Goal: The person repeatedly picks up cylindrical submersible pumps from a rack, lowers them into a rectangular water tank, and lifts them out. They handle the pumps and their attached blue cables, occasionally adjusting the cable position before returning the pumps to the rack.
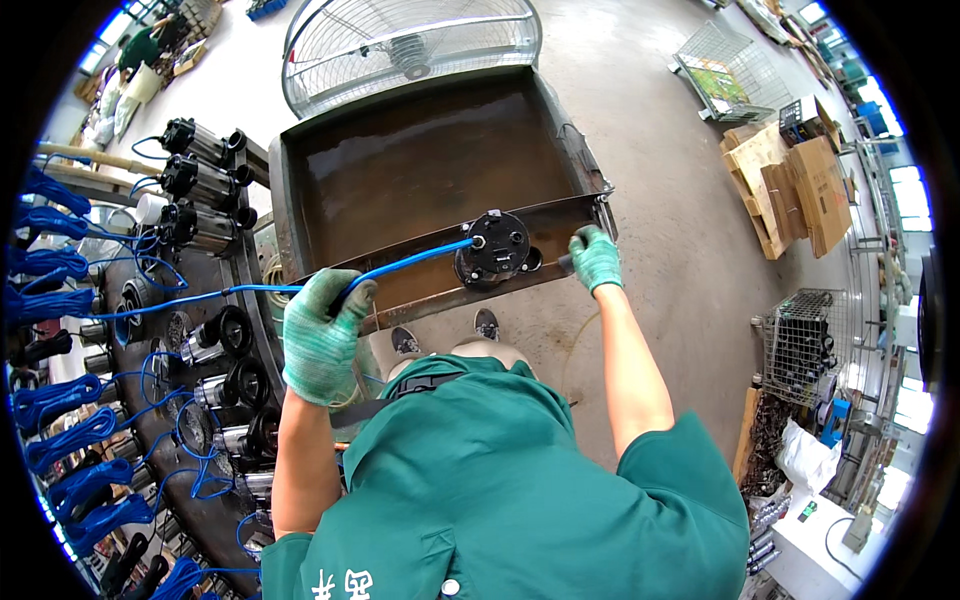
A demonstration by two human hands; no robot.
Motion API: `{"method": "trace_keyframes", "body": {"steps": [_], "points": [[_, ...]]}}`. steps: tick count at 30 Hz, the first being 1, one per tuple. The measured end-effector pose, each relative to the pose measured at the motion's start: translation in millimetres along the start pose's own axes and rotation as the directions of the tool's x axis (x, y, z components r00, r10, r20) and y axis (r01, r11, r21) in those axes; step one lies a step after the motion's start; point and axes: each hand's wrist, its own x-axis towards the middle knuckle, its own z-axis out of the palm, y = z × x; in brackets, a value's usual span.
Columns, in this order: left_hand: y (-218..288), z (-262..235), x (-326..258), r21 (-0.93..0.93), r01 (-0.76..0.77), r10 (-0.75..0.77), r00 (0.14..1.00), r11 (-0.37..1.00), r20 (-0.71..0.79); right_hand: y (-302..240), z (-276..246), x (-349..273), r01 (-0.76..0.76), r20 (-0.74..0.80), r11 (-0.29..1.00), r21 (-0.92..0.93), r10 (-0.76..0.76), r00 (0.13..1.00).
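A pump (492, 250) with a round black top stands in the narrow near strip of a metal water tank (283, 205). From its top a blue cable (415, 260) runs left. My left hand (325, 335), in a green knitted glove, is closed round that cable, left of the pump. My right hand (597, 258), gloved the same way, is at the tank's near right corner with its fingers curled. A short dark piece juts from its left side; its kind cannot be made out. The pump's lower body is hidden by the tank's near edge.
Brown water fills the tank, and a large caged fan (410, 55) stands behind it. On the left, a bench (200, 285) carries several steel pumps and blue cable coils (60, 400). Cardboard (820, 195) and wire cages (800, 345) stand on the right.
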Motion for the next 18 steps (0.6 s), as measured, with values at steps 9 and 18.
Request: {"method": "trace_keyframes", "body": {"steps": [9, 18], "points": [[-6.1, 1.0, -3.4, 0.063, -0.105, 0.101, 0.993, 0.993, 0.054, -22.5, 71.0, -26.9, 0.089, 0.111, 0.996, 0.026, -0.091, 0.990], [-20.4, -11.0, -5.6, 0.081, -0.034, 0.041, 0.996, 0.996, -0.084, -21.5, 79.3, -8.9, -0.068, 0.214, 0.961, 0.267, 0.010, 0.977]]}}
